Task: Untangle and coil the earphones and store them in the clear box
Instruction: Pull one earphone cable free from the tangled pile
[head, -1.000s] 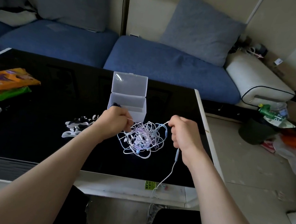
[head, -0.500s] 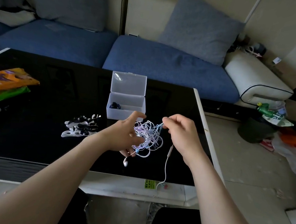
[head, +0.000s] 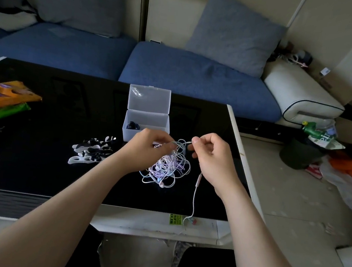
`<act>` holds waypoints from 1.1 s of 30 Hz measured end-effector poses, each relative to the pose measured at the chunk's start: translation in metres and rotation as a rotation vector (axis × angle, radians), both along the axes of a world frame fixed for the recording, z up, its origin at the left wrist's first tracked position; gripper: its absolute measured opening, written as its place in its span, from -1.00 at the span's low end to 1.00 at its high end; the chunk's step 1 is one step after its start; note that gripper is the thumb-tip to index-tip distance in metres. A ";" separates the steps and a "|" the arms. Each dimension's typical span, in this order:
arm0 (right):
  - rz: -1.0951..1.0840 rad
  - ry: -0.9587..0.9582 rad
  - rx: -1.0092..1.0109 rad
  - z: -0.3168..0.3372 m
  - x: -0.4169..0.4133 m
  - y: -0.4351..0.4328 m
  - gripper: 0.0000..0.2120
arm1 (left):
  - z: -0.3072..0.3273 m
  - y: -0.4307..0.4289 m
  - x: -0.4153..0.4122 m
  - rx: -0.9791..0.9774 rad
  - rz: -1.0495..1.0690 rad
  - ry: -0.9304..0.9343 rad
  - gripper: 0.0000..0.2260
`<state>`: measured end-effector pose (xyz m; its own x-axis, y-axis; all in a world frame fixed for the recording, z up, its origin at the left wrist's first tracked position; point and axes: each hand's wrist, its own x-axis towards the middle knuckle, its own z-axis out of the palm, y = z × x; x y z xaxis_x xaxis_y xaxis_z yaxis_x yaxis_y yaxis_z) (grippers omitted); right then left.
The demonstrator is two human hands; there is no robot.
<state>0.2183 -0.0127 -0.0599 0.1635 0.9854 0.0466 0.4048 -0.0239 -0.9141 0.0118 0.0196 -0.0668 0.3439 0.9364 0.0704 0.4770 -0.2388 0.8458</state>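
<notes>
Head view: the earphones [head: 168, 168] lie as a loose knot of white, pink and pale-blue cord on the black table [head: 38, 169], just in front of the person. The left hand [head: 147, 150] has its fingers curled over the top of the knot and pinches a strand there. The right hand [head: 211, 158], at 3 o'clock from the knot, pinches a raised loop between thumb and forefinger, its other fingers folded in. One free length with the inline remote [head: 198, 179] runs from below the right hand toward 6 o'clock and hangs over the near table edge.

The clear box [head: 150, 120] stands open at 11 o'clock from the knot, lid upright, with a small dark item [head: 133, 126] in its left corner — what it is I cannot tell. A heap of black and white cable ties [head: 92, 151] lies at 9 o'clock.

By my reading the task is early: the untangling is in hand, only one tail looks freed, and no cord from the knot is coiled or boxed yet.
</notes>
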 end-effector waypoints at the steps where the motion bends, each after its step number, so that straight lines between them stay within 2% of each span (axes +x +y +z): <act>1: -0.013 0.009 0.010 0.000 0.000 0.000 -0.83 | 0.002 0.000 0.000 -0.039 0.003 -0.028 -0.89; 5: -0.013 0.090 0.010 0.003 -0.002 -0.001 -0.84 | 0.007 -0.003 0.001 -0.110 -0.009 -0.054 -0.84; 7: -0.003 0.103 0.009 0.006 -0.004 -0.002 -0.83 | 0.006 -0.003 0.001 -0.097 0.016 -0.054 -0.80; 11: 0.002 0.098 0.004 0.007 -0.007 -0.004 -0.80 | 0.002 -0.002 0.000 -0.063 0.074 -0.103 -0.86; 13: -0.002 0.163 0.024 0.008 -0.009 -0.005 -0.80 | 0.001 -0.001 0.000 -0.022 0.082 -0.101 -0.87; 16: -0.024 0.284 0.029 0.013 -0.014 -0.006 -0.81 | -0.001 0.001 -0.001 0.035 0.090 -0.032 -0.90; 21: -0.144 0.292 0.098 0.013 -0.015 -0.004 -0.80 | -0.006 0.003 -0.007 0.085 0.100 0.176 -0.83; 27: -0.328 0.716 0.184 0.026 -0.010 -0.005 -0.82 | -0.016 0.011 -0.014 0.035 0.090 0.415 -0.59; 30: -0.392 0.907 0.145 0.029 -0.003 -0.005 -0.79 | -0.020 0.009 -0.015 0.014 0.093 0.542 -0.62; 33: -0.376 1.006 0.060 0.032 -0.001 -0.005 -0.70 | -0.022 0.009 -0.013 0.002 0.121 0.539 -0.70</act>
<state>0.2169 -0.0179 -0.0275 0.4465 0.8643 -0.2315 -0.5574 0.0663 -0.8276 -0.0016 0.0290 -0.0885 0.2215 0.9716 -0.0837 0.8667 -0.1568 0.4735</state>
